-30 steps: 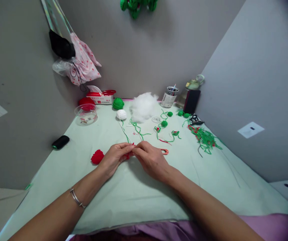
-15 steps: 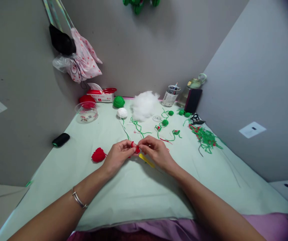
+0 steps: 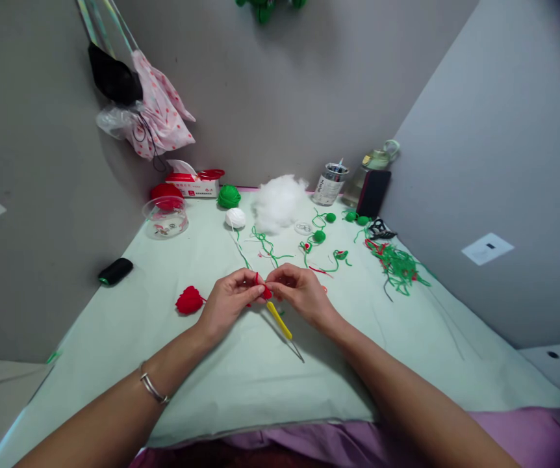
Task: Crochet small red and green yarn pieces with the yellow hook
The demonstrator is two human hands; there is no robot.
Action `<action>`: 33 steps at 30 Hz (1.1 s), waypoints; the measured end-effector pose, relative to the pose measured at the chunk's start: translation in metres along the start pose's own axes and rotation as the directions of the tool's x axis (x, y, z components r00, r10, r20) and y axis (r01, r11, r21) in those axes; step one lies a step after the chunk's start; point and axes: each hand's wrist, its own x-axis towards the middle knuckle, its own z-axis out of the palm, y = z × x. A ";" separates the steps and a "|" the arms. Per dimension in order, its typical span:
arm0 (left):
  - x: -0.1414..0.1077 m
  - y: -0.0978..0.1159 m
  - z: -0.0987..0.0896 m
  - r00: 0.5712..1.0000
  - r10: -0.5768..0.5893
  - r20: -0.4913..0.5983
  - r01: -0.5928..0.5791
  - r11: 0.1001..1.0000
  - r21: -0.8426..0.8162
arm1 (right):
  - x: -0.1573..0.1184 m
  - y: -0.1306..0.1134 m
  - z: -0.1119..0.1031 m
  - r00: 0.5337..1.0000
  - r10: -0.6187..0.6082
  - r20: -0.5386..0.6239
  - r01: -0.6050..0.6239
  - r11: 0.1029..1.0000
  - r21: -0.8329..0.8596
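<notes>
A small red crocheted piece (image 3: 266, 292) is pinched in the fingers of my left hand (image 3: 231, 298), with a bit of red yarn rising above them. My right hand (image 3: 302, 292) closes thumb and forefinger at the piece's right edge, also on the red piece or its yarn. A crochet hook with a yellow handle (image 3: 279, 320) hangs down from the piece, its thin metal end pointing toward the front right. Left of my left hand lies a red yarn ball (image 3: 189, 300), its strand leading toward that hand.
Behind my hands are white stuffing (image 3: 280, 203), a white yarn ball (image 3: 235, 218), a green yarn ball (image 3: 229, 196) and small green crocheted pieces (image 3: 319, 236). Tangled green and red yarn (image 3: 399, 268) lies right. A clear tub (image 3: 167, 221) and a black case (image 3: 115, 271) stand left.
The yellow hook has swung to a steeper angle, and its metal end now shows below the handle. My right fingers have shifted slightly left. The whole view has moved a little.
</notes>
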 end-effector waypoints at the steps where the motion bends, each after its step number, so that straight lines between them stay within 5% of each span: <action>1: 0.000 0.000 0.000 1.000 -0.001 -0.005 0.001 1.000 -0.001 | 0.000 0.000 0.000 1.000 -0.004 -0.003 0.004 1.000 0.003; 13: 0.002 -0.003 -0.007 0.996 -0.091 -0.007 0.091 0.996 -0.019 | -0.003 -0.004 -0.001 0.997 -0.062 0.045 0.065 0.996 -0.064; 22: 0.004 -0.002 -0.008 0.975 -0.191 0.109 0.205 0.969 -0.138 | -0.007 0.002 -0.001 0.984 -0.177 -0.002 0.171 0.957 -0.236; 33: 0.005 -0.011 -0.008 0.985 -0.166 0.056 0.172 0.979 -0.114 | -0.008 0.000 -0.002 0.975 -0.219 0.041 0.219 0.915 -0.339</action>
